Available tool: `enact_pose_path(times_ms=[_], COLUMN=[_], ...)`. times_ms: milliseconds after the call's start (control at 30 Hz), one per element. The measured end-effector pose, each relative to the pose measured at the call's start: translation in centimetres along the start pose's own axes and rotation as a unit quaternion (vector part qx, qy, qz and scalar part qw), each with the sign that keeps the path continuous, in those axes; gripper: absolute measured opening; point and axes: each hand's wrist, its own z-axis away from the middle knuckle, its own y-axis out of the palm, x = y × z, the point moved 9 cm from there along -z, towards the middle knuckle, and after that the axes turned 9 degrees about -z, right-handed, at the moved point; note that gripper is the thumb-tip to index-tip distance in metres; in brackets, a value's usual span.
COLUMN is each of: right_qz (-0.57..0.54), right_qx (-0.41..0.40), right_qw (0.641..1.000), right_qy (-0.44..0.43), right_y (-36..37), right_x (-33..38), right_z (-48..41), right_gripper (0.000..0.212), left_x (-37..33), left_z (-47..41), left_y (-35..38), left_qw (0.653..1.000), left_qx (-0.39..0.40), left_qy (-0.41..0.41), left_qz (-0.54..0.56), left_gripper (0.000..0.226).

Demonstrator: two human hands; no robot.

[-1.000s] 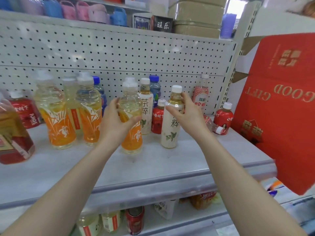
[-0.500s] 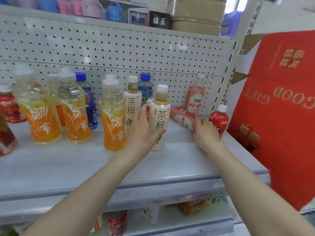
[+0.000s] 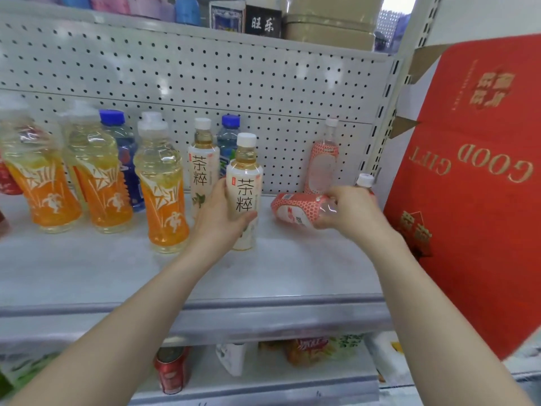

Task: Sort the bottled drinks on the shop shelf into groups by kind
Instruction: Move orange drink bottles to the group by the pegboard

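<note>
White pegboard (image 3: 205, 83) backs the grey shelf (image 3: 87, 273), red gift box (image 3: 468, 215) at the right, orange drink bottles (image 3: 162, 186) standing left. Left hand (image 3: 218, 218) wraps the upright white tea bottle (image 3: 245, 189) mid-shelf; right hand (image 3: 351, 212) grips the neck end of a pink bottle (image 3: 295, 209) lying sideways nearby.

A white pegboard panel (image 3: 263, 92) backs the pale grey metal shelf (image 3: 87, 273) and meets a slotted white upright (image 3: 383, 112) at its right end. Overhead, an upper shelf (image 3: 146, 27) is crowded with pastel goods and tan boxes, while a lower shelf (image 3: 263, 385) holds a red can (image 3: 171, 373) and packets — all in bright, even light. A red carton (image 3: 468, 230) with gold "GOOD GIFT" lettering upside down fills the right side — beyond the upright, a bright window (image 3: 392, 19) shows.
</note>
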Motion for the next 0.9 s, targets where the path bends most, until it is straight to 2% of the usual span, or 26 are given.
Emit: enact_pose_path(times_ms=[100, 167, 300, 467, 567, 633, 767, 833, 900], right_qz=[-0.087, -0.127, -0.188, -0.26, -0.286, -0.278, -0.286, -0.224, -0.085], right_qx=[-0.107, -0.144, -0.132, -0.129, -0.111, -0.103, -0.059, -0.136, -0.218], right_qw=[0.99, 0.978, 0.964, 0.947, 0.94, 0.944, 0.943, 0.947, 0.961], right_qy=[-0.033, -0.079, -0.137, -0.136, -0.147, -0.148, -0.163, -0.184, -0.149], right_y=[-5.5, -6.9, -5.0, -2.6, -1.0, -0.6, -0.6, -2.1, -3.3], right_x=[2.4, 4.3, 6.8, 7.0, 7.0, 6.8, 4.7, 2.2, -1.6], right_z=[1.1, 0.4, -2.5, -5.3, -5.9, -5.9, -5.7, -5.3, -5.3], right_gripper=[0.031, 0.031, 0.04, 0.05, 0.045, 0.04, 0.042, 0.04, 0.044], left_x=[-0.1, -0.3, -0.4, -0.5, -0.4, -0.3, 0.0, 0.3, 0.5], left_z=[0.2, 0.5, 0.8, 0.7, 0.6, 0.6, 0.5, 0.5, 0.6], left_y=[-0.2, -0.4, -0.8, -0.9, -0.7, -0.5, -0.2, -0.2, -0.2], left_qw=[1.0, 1.0, 1.0, 0.999, 0.998, 0.998, 0.998, 0.997, 0.997], left_qx=[-0.003, -0.005, -0.015, -0.024, -0.029, -0.033, -0.038, -0.043, -0.048], left_qy=[-0.014, -0.015, -0.018, -0.03, -0.038, -0.041, -0.054, -0.062, -0.067], left_qz=[0.007, 0.009, 0.0, -0.023, -0.027, -0.027, -0.017, -0.011, -0.009], left_gripper=[0.076, 0.076, 0.077, 0.072, 0.073, 0.072, 0.072, 0.073, 0.072])
